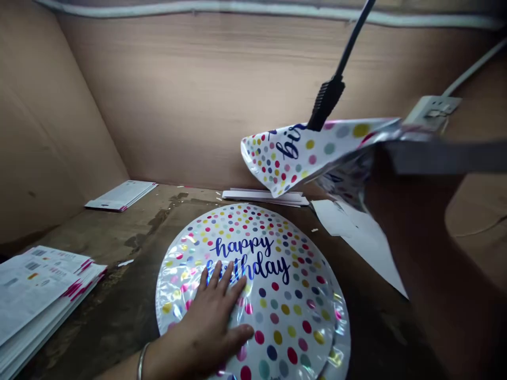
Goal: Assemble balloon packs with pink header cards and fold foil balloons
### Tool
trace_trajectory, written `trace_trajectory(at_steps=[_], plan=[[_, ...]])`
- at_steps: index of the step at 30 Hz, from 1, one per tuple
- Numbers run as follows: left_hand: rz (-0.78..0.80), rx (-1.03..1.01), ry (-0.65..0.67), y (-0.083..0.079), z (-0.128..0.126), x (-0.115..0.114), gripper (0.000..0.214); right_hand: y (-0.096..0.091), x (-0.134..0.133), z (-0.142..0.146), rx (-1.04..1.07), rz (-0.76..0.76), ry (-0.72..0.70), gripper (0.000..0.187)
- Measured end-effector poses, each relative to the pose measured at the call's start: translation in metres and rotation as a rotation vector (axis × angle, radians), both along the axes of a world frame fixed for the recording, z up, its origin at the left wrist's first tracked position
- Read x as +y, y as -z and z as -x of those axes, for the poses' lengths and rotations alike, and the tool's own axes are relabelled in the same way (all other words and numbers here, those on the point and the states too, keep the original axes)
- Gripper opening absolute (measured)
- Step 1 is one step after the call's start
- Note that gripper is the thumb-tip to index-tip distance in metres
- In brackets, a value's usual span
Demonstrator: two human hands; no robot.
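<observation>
A flat, round foil balloon [293, 316], white with coloured dots and "happy birthday" in blue, lies on the dark tabletop, with another one's edge showing beneath it at the right. My left hand [216, 319] rests on it, palm down and fingers spread, over the lettering. Raised at the right, my right hand [396, 198] is closed on a second dotted foil balloon [293, 153], which is bent over and hangs to the left. The fingers of that hand are dark and smeared by motion.
Printed cards [43, 295] are stacked at the left, with a smaller stack [122, 195] behind. White strips [265, 197] and a paper sheet [364, 237] lie at the back and right. A black cable connector [328, 100] hangs before the raised balloon; a power socket [433, 111] is at the right.
</observation>
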State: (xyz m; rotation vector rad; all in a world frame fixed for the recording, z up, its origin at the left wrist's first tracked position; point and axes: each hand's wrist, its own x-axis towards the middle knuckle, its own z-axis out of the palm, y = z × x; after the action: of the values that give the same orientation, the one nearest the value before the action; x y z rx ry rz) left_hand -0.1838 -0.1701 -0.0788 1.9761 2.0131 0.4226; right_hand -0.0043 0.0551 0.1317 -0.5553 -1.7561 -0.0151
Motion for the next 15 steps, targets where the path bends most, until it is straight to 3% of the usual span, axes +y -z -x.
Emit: trace_trajectory(at_steps=[3,6,8,10,12,15], plan=[[-0.187,-0.055,-0.215,-0.007,0.009,0.006,0.085,0.032,-0.044,0.001,-0.335,0.121,-0.285,0.021],[-0.628,0.049,-0.472,-0.024,0.028,0.009,0.093,0.071,-0.076,0.004,-0.572,0.336,-0.542,0.022],[-0.804,0.228,-0.433,-0.032,0.04,0.004,0.094,0.092,-0.095,0.002,-0.679,0.475,-0.628,0.024],[-0.746,0.371,-0.238,-0.031,0.045,-0.005,0.087,0.105,-0.111,-0.003,-0.734,0.603,-0.663,0.025],[-0.573,0.393,-0.058,-0.022,0.042,-0.016,0.085,0.113,-0.122,-0.011,-0.716,0.644,-0.636,0.025],[-0.459,0.321,-0.03,-0.006,0.029,-0.024,0.098,0.123,-0.127,-0.023,-0.594,0.554,-0.482,0.031]])
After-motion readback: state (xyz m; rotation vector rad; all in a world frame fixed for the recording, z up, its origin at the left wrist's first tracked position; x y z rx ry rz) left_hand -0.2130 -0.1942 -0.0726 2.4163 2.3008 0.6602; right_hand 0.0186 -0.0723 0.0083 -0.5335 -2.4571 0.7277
